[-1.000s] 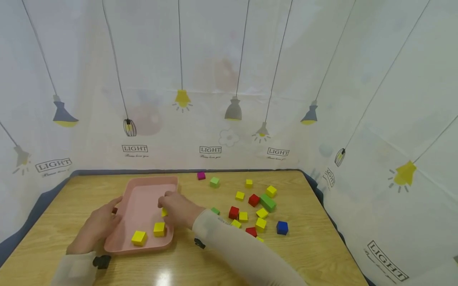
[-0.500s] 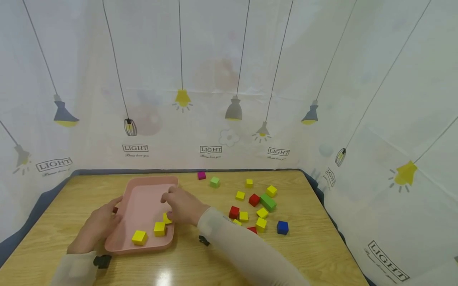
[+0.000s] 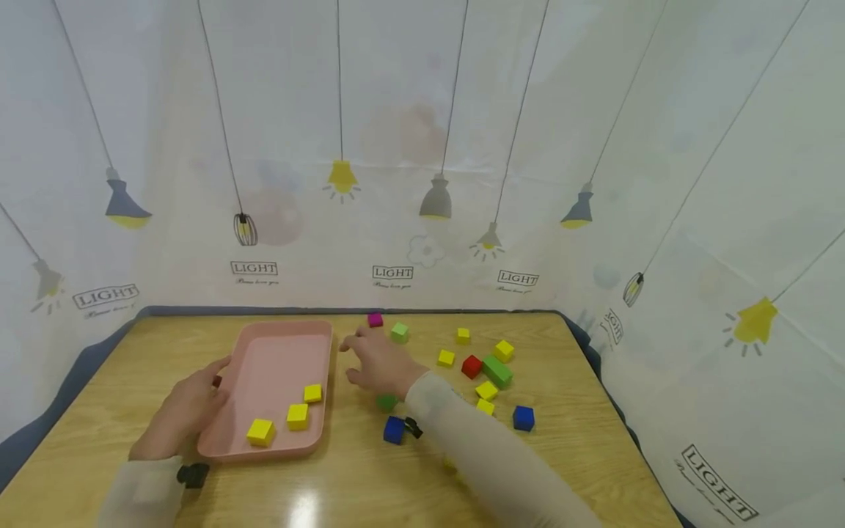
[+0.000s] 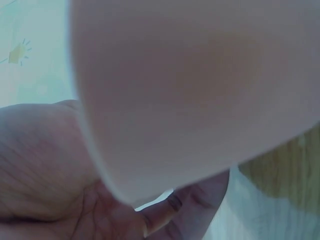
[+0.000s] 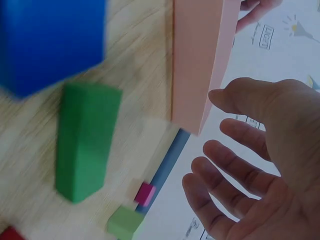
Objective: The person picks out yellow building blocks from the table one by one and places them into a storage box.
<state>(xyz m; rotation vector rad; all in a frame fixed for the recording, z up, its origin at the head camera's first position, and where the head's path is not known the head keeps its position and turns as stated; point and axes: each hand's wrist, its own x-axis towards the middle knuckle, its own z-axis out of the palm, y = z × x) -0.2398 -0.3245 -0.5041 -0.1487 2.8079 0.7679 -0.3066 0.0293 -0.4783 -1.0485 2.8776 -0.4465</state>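
Pink tray (image 3: pixel 273 367) on the table (image 3: pixel 561 469), 3 yellow cubes (image 3: pixel 298 417) inside, long axis pointing away from you: your left hand (image 3: pixel 185 407) is nearer, touching its left wall, grip unclear; your right hand (image 3: pixel 381 364), loosely spread, holding nothing, hangs just beyond its right rim.
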